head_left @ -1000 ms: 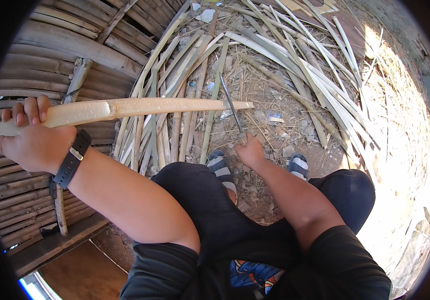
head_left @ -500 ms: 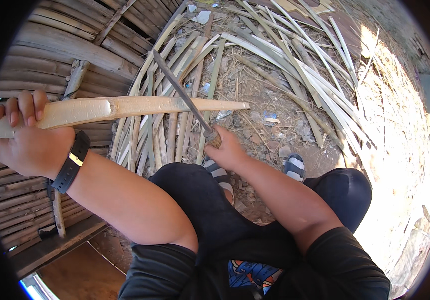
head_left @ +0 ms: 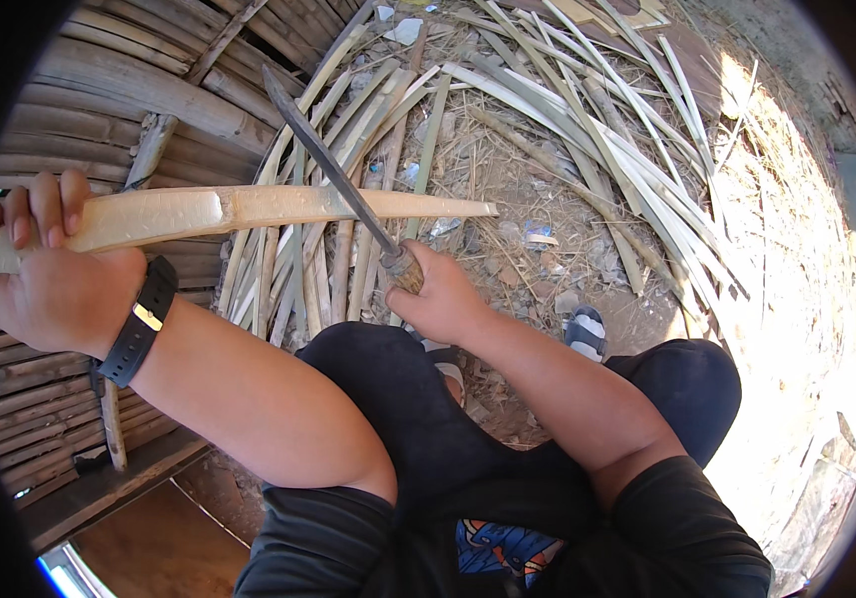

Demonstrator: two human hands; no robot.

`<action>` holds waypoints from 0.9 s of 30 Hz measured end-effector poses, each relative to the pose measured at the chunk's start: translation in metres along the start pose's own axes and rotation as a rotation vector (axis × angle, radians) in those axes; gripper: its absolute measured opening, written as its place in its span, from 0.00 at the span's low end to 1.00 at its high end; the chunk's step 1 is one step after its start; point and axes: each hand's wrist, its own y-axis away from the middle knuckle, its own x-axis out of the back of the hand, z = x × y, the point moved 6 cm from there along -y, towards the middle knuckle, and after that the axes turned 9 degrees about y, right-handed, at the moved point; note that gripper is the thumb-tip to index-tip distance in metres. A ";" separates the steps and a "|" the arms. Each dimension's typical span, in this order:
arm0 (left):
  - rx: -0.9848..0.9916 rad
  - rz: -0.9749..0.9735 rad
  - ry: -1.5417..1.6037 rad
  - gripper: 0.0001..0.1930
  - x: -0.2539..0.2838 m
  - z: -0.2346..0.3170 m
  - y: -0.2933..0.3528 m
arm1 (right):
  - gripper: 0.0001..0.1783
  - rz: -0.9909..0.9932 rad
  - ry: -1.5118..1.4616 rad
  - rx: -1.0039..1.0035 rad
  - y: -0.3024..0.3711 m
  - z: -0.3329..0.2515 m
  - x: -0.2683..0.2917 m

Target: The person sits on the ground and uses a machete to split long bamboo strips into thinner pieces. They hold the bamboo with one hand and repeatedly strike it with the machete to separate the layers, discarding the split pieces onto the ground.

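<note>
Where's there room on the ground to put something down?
The barest patch is dirt right of the right sandal, between the knee and pale strips. Beyond the right hand, between strips on either side, there's some room, but straw and scraps litter it. It's crowded beside the bamboo wall, where more strips lie packed. The sunlit ground is too bright to judge.

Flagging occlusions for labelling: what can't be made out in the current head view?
Head view:
- Pale strip's left end: lost at the dark fisheye rim, past the left hand.
- Knife handle: partly covered by the right hand.
- Blade against strip: contact or gap unclear from this angle.
- Left foot: partly hidden by left knee and right hand.
</note>
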 end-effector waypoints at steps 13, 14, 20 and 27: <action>-0.031 -0.023 -0.029 0.21 -0.030 -0.004 0.005 | 0.26 0.180 0.133 -0.307 0.002 0.119 0.015; -0.032 -0.003 -0.033 0.20 -0.033 -0.004 0.005 | 0.26 0.150 0.094 -0.257 -0.002 0.097 0.010; -0.027 -0.015 -0.033 0.21 -0.017 -0.001 0.007 | 0.31 -0.003 -0.010 -0.099 -0.006 0.008 0.002; -0.057 0.032 -0.069 0.29 -0.007 -0.001 0.006 | 0.24 0.126 0.153 -0.395 0.006 0.142 0.018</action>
